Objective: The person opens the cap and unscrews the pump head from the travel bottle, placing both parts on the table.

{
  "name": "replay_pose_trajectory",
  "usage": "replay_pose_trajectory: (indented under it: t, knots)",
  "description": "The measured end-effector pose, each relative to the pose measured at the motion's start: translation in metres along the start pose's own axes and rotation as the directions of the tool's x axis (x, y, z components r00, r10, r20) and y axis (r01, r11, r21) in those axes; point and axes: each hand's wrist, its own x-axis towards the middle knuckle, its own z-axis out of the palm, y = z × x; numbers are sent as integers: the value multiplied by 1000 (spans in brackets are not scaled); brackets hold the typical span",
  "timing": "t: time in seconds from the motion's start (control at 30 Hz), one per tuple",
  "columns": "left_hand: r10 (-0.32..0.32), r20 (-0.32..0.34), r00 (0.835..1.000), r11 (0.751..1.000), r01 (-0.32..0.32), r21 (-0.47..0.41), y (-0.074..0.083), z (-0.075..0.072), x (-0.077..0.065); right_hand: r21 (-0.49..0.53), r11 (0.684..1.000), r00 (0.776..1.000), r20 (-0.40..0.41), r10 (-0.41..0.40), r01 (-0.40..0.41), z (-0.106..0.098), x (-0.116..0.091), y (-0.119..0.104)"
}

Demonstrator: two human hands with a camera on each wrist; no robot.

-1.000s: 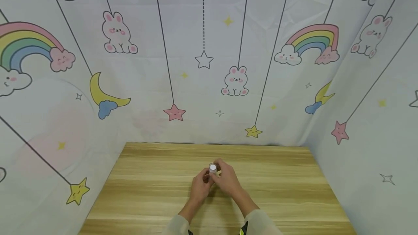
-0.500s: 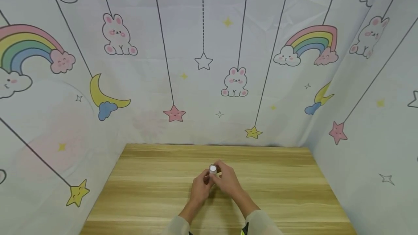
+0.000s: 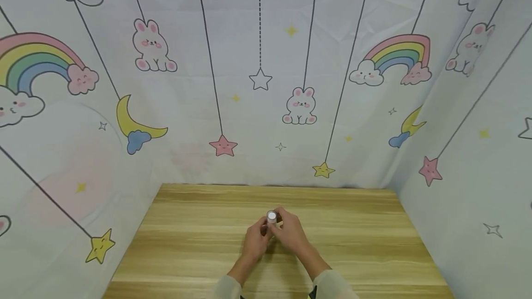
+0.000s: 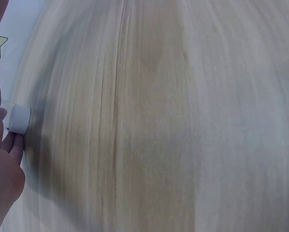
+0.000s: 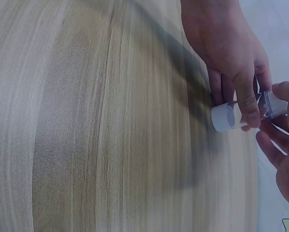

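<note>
A small clear bottle (image 3: 272, 216) stands upright between both hands over the middle of the table, its round white top facing the head camera. In the right wrist view its white base (image 5: 222, 118) is close to the wood, with a see-through body above. My left hand (image 3: 256, 240) grips that body, thumb along its side. Around the white cap (image 5: 277, 104) at the upper end, the thumb and fingers of my right hand (image 3: 293, 233) pinch. The left wrist view catches just the white base (image 4: 20, 119) below the fingers, at its left edge; the rest is mostly hidden by the hands.
A wood-grain table (image 3: 199, 225) extends around the hands on every side. Behind it and along both sides hangs a white cloth backdrop (image 3: 187, 96) printed with rabbits, rainbows, moons and stars. Light sleeves (image 3: 332, 284) cover the forearms at the table's near side.
The head view has shifted slightly, so the backdrop sits a little lower in it. Both hands keep nearly the same hold on the bottle.
</note>
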Motion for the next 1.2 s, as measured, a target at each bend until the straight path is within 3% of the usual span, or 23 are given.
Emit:
replay_pose_trajectory:
  t: [0.57,1.2]
  knots:
    - [6,1,1000,1000,-6,-3,0,2,1,-50,998,999,-24,-40,39,0,-4,-3]
    - [19,-8,1000,1000,-19,20,0,1,0,-52,999,1000,-5,-10,10,2,-3,-1]
